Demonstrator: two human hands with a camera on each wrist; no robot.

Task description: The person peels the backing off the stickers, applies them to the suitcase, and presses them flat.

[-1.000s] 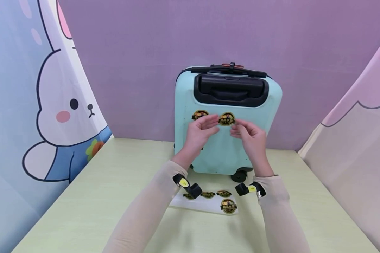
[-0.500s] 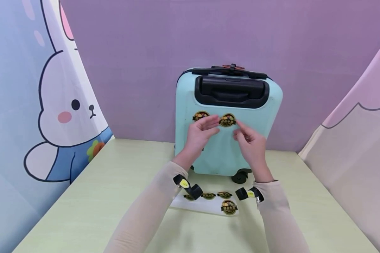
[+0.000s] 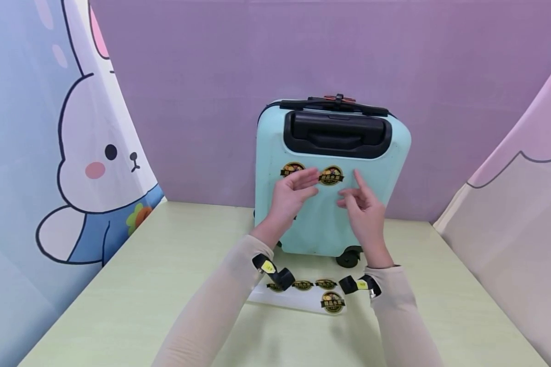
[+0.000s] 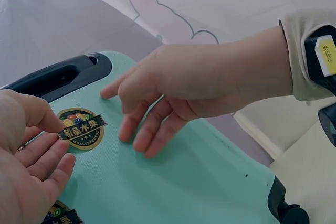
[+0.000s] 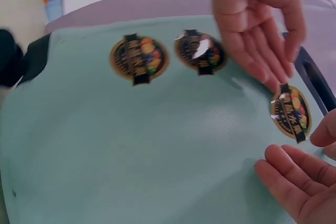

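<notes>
A round black-and-gold fruit sticker (image 3: 331, 176) lies on the front of a mint-green suitcase (image 3: 323, 229), below its black handle recess. My left hand (image 3: 290, 196) has its fingers extended at the sticker's left edge; in the left wrist view a fingertip of this hand (image 4: 26, 150) meets that edge. To the right of the sticker, my right hand (image 3: 366, 211) is apart from it, index finger pointing up and the others loosely bent, holding nothing. Another sticker (image 3: 292, 168) is partly behind my left hand. The right wrist view shows a third sticker (image 5: 139, 59) lower on the shell.
A white sticker sheet (image 3: 294, 299) with several stickers lies on the pale table (image 3: 441, 306) before the suitcase. A suitcase wheel (image 3: 348, 258) is above the sheet. Behind stands a purple backdrop (image 3: 188, 102), with printed rabbit curtains (image 3: 89, 148) at the sides.
My right hand has let go of the sticker's right edge and drawn off to the right, its index finger now raised. The left hand stays at the left edge.
</notes>
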